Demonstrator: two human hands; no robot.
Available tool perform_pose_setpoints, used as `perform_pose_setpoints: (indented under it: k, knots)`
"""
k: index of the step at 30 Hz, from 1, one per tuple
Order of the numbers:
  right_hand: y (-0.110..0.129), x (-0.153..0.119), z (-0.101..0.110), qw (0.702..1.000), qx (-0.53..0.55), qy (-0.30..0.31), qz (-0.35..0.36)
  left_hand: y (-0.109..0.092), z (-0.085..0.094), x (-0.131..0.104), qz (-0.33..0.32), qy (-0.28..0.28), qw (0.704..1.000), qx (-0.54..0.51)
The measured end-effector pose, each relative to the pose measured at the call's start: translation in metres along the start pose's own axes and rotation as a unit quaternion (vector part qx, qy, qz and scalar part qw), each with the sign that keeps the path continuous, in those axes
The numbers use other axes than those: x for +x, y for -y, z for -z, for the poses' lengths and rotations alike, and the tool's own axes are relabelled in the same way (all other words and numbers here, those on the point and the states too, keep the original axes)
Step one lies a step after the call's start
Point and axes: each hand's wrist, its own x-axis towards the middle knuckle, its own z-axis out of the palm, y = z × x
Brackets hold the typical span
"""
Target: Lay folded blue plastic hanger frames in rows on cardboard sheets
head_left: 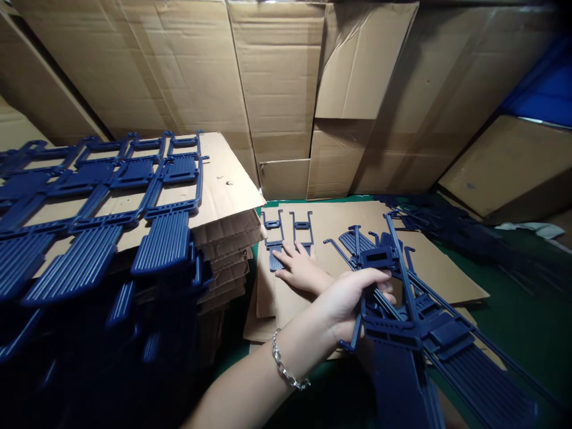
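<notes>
My left hand point(353, 298), with a chain bracelet on its wrist, is closed around a bundle of dark blue plastic frames point(393, 328). The frames fan out at different angles, some with ribbed plates and hooked rods. Beyond it and partly covered by it, my right hand point(304, 271) reaches leftward with fingers spread flat. Its fingertips touch a ribbed blue frame point(276, 259) lying on a cardboard sheet point(344, 217). A second blue frame point(302, 225) lies just right of that one, its lower end hidden under my right hand. My right forearm is mostly hidden behind the left hand.
At left, rows of similar blue frames point(179, 170) lie on a tall stack of cardboard sheets point(227, 238), some overhanging its edge. A dark pile of frames point(451, 232) sits on the green surface point(536, 304) at right. Cardboard boxes point(277, 77) wall off the back.
</notes>
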Motion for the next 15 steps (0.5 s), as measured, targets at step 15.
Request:
perform_pose_setpoints:
  k: [15]
  knots:
    - [-0.003, 0.014, -0.017, 0.995, 0.004, -0.089, -0.033, 0.001, -0.003, 0.000, -0.008, 0.015, 1.000, 0.013]
